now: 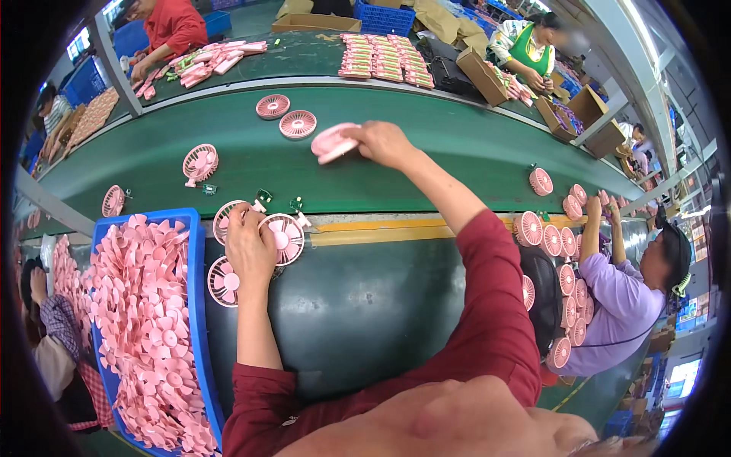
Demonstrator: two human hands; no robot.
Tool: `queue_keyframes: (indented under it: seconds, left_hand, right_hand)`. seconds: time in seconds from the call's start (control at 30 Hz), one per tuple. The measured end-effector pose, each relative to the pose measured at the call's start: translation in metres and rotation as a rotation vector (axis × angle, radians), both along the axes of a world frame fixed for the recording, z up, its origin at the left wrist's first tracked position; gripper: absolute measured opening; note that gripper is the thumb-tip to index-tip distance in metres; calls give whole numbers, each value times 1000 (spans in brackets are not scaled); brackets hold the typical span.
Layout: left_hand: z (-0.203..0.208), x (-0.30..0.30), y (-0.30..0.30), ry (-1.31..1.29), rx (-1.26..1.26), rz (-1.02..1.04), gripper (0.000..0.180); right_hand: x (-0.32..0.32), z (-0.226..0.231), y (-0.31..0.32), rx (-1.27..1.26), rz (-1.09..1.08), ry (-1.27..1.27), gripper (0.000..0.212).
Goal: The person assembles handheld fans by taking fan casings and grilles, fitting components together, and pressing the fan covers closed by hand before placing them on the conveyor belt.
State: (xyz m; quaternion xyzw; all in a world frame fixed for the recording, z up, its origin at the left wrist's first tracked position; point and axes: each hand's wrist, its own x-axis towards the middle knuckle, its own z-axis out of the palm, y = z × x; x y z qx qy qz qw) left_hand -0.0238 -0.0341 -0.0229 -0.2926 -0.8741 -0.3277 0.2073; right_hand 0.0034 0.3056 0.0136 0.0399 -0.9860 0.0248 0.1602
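Observation:
My right hand (pixel 384 145) is raised over the green conveyor belt, fingers closed on the edge of a round pink fan grille (pixel 335 142), slightly blurred. My left hand (pixel 253 242) is at the near edge of the belt, its fingers curled over a pink fan housing (pixel 226 222) and partly hiding it. Against its thumb side lies another fan housing (pixel 285 239) with a fan blade inside. A third housing (pixel 223 282) sits below, beside my wrist. Small green circuit boards (pixel 296 204) on wires lie by the housings.
A blue bin (pixel 199 305) heaped with pink fan blades (pixel 148 327) stands at my left. Two loose grilles (pixel 297 124) and another fan housing (pixel 200 163) lie on the belt (pixel 442 183). To the right, a co-worker in purple (pixel 620 297) is beside several housings. More people work across the belt.

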Motion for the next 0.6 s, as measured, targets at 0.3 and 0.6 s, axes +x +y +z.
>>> queue_keyframes:
  seconds: [0.3,0.6]
  left_hand:
    - [-6,-10,7,45,74,-53,15]
    - [-5,-3,0,-78,54,-28,19]
  right_hand:
    - [115,51,-94,-315,304,-449,36]
    - [-27,42,-61,-449,384,-509,31]
